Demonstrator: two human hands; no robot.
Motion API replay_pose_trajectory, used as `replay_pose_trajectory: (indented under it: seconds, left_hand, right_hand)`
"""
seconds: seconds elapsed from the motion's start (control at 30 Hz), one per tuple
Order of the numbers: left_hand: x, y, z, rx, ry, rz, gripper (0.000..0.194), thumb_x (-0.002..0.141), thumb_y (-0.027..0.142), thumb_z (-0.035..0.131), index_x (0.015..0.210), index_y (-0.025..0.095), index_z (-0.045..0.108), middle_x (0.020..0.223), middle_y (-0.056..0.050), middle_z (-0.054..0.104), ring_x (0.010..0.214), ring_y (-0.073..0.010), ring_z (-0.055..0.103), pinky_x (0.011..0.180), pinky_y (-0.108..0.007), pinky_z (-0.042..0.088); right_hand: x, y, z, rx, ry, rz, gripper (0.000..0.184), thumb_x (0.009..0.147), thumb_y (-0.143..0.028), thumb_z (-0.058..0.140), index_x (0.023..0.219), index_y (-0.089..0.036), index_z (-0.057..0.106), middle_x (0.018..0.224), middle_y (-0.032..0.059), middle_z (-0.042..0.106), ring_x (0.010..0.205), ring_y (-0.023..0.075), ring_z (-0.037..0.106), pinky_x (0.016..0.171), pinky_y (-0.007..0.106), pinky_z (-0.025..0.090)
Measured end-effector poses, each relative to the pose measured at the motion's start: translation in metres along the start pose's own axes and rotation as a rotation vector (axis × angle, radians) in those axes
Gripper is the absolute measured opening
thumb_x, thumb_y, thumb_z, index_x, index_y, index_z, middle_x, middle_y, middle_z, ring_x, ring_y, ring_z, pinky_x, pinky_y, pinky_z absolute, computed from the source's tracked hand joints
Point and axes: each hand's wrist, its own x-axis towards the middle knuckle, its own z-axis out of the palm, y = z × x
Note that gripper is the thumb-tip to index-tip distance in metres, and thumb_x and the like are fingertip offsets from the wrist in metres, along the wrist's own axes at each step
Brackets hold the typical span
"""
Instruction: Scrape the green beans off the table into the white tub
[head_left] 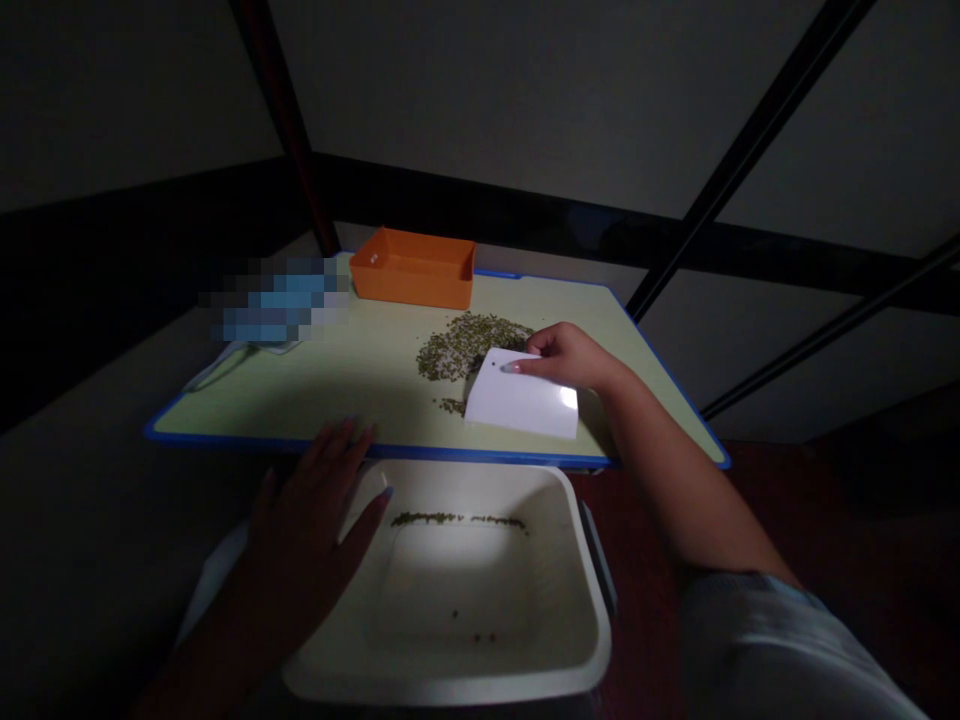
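- The table has a pale yellow-green top with a blue rim; its far edge stands close to the wall.
- The wall is made of dim, light panels crossed by dark strips; a dark reddish floor shows beyond the table's near right corner.
- The room is dark, with brighter light on the middle of the table.
- An orange tray sits at the far edge, toward the far left corner.
- A blue thing, pixelated past recognising, lies along the left edge.
- Small greenish grains spread over the middle; a few lie closer to the near edge.
- The right hand pinches a white card beside the grains, between them and the near edge.
- The left hand has its fingers spread and grips nothing, at the near edge, left of centre; contact is unclear.
- Below the near edge, a white basin contains a line of grains and some specks.
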Motion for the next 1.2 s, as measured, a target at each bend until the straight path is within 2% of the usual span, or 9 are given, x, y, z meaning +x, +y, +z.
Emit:
replay_pose_trajectory:
  seconds: [0.47, 0.8, 1.0, 1.2]
  left_hand:
    - [-0.0023, -0.0006, -0.0002, -0.015, -0.009, -0.01, 0.062, 0.089, 0.053, 0.024, 0.144, 0.026, 0.032, 0.157, -0.005, 0.028, 0.147, -0.0258, 0.022, 0.115, -0.064, 0.02]
    - [-0.0012, -0.0015, 0.0031, 0.013, -0.008, -0.014, 0.06, 0.09, 0.051, 0.022, 0.144, 0.027, 0.031, 0.158, -0.003, 0.027, 0.147, -0.0229, 0.02, 0.115, -0.063, 0.021]
    - [-0.001, -0.0028, 0.0054, 0.025, 0.02, -0.003, 0.059, 0.09, 0.052, 0.023, 0.144, 0.028, 0.031, 0.157, -0.003, 0.028, 0.147, -0.0232, 0.021, 0.115, -0.063, 0.021]
    - [-0.0023, -0.0029, 0.0067, 0.028, -0.01, 0.001, 0.058, 0.091, 0.047, 0.025, 0.146, 0.028, 0.028, 0.158, -0.004, 0.025, 0.147, -0.0239, 0.02, 0.115, -0.065, 0.019]
  right_hand:
    - [0.0014, -0.0021, 0.0057, -0.003, -0.027, -0.021, 0.05, 0.069, -0.059, 0.066, 0.054, -0.019, 0.042, 0.047, -0.0061, 0.038, 0.048, 0.0065, 0.033, 0.05, 0.026, 0.019]
    - [0.0019, -0.003, 0.0067, 0.014, -0.026, -0.046, 0.052, 0.065, -0.061, 0.068, 0.052, -0.018, 0.042, 0.045, -0.0071, 0.036, 0.045, 0.0055, 0.032, 0.048, 0.024, 0.019]
    - [0.0015, 0.0006, 0.0023, 0.074, 0.003, -0.051, 0.053, 0.066, -0.061, 0.069, 0.051, -0.019, 0.04, 0.046, -0.0077, 0.034, 0.045, 0.0046, 0.03, 0.046, 0.022, 0.02]
    - [0.0009, 0.0024, -0.0022, 0.204, 0.048, 0.002, 0.056, 0.064, -0.065, 0.068, 0.05, -0.019, 0.039, 0.046, -0.0073, 0.035, 0.043, 0.0047, 0.032, 0.043, 0.021, 0.021]
